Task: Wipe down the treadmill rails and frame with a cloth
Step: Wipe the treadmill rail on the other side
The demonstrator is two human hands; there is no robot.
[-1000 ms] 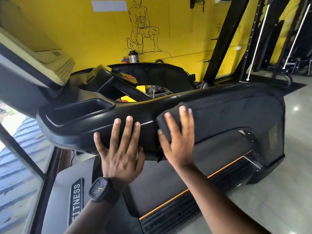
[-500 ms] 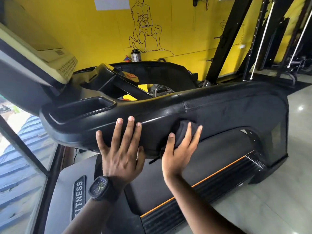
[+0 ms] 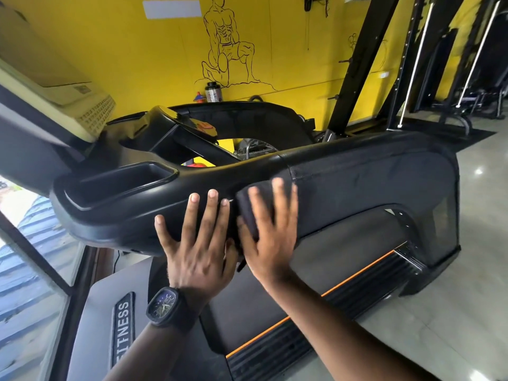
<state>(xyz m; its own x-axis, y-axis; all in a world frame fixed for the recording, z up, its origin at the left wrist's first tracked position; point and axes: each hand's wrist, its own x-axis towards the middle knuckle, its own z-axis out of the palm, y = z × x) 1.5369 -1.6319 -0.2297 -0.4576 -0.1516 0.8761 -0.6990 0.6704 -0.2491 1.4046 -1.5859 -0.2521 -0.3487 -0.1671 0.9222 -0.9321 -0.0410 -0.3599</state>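
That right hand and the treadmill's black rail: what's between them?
In the head view, a dark cloth lies between the right hand and the rail, pressed flat.

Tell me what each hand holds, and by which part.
The right hand presses the dark cloth flat against the rail, palm over its middle, not gripping. The left hand holds nothing, resting flat on the rail.

Both my forearms were bare, no sleeves reaching into view. Below the fingers of my left hand (image 3: pixel 196 251), at the wrist, I wore a black watch (image 3: pixel 165 305) with a squarish case, a dark blue dial and a black strap. My right hand (image 3: pixel 270 237) carried no ring or band.
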